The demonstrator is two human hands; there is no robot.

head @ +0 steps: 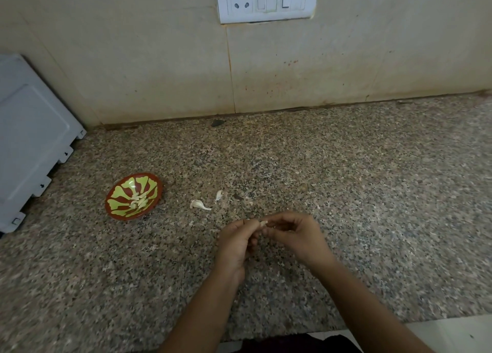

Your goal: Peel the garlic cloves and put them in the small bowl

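Garlic clove, small and pale with a bit of papery skin (263, 223), was pinched between the fingertips of both hands, just above the speckled brown granite counter (346, 179). The left hand (237, 242) had its fingers curled in around the clove's left end. The right hand (295, 235) was nipping the other end with curled fingers and thumb. So both hands were grasping that one clove and neither was free. Honestly it was too small and blurry to say how much skin was off. The clove looked to lie roughly crosswise between the two hands, but I wouldn't swear to it.

What mattered for the drop was where the bowl sat. The small round bowl, red-brown with a yellow-green petal pattern (118, 193), was on the counter off to the left of the hands and a little further back toward the wall, well apart from them. That made the left hand the nearer one. A little heap of peeled pale cloves (139, 201) lay in the bottom of it.

Two loose unpeeled cloves lay on the counter between the bowl and the hands, a curled one (199, 205) and a slimmer one (218, 195).

My read is that peeling was the step in hand. Once the clove was bare, it'd go left and slightly away, passing over those two.
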